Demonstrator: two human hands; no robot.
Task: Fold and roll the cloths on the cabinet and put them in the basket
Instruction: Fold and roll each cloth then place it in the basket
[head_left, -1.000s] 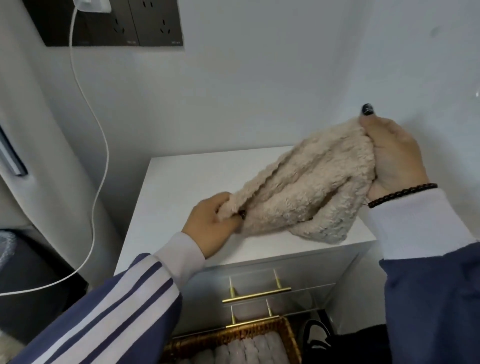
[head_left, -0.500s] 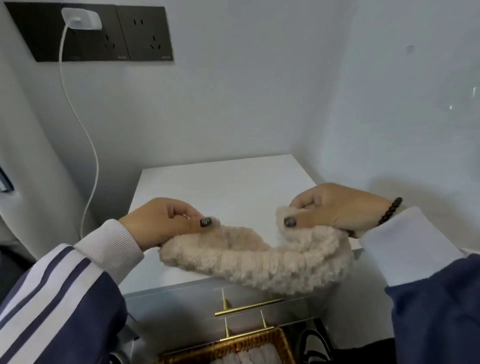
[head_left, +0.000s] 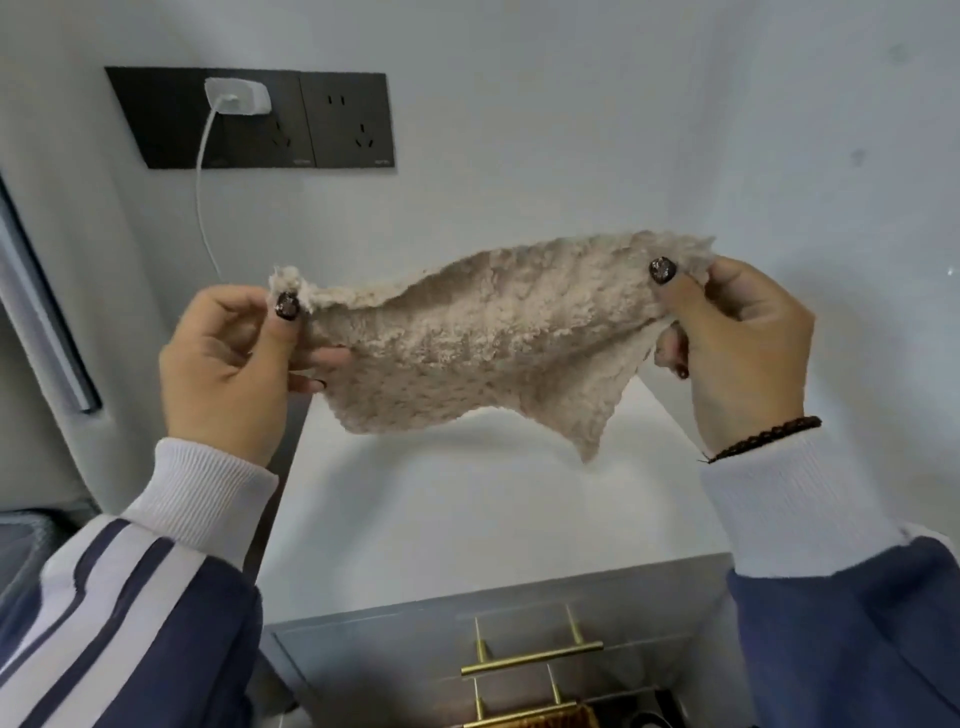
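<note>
A fluffy beige cloth (head_left: 483, 343) hangs spread out in the air above the white cabinet top (head_left: 467, 519). My left hand (head_left: 234, 364) pinches its upper left corner between thumb and fingers. My right hand (head_left: 737, 343) pinches the upper right corner the same way. The cloth's lower edge dangles free, with one corner pointing down at the right. Only a sliver of the wicker basket (head_left: 576, 719) shows at the bottom edge, below the cabinet's drawers.
Brass drawer handles (head_left: 530, 657) stick out from the cabinet front. A black socket panel (head_left: 311, 119) with a white charger (head_left: 236, 96) and cable is on the back wall. Walls close in behind and to the right; a grey padded surface stands at the left.
Both hands lifted the cloth off the cabinet edge and pulled it open from a bunched strip into a spread sheet held up in the air.
</note>
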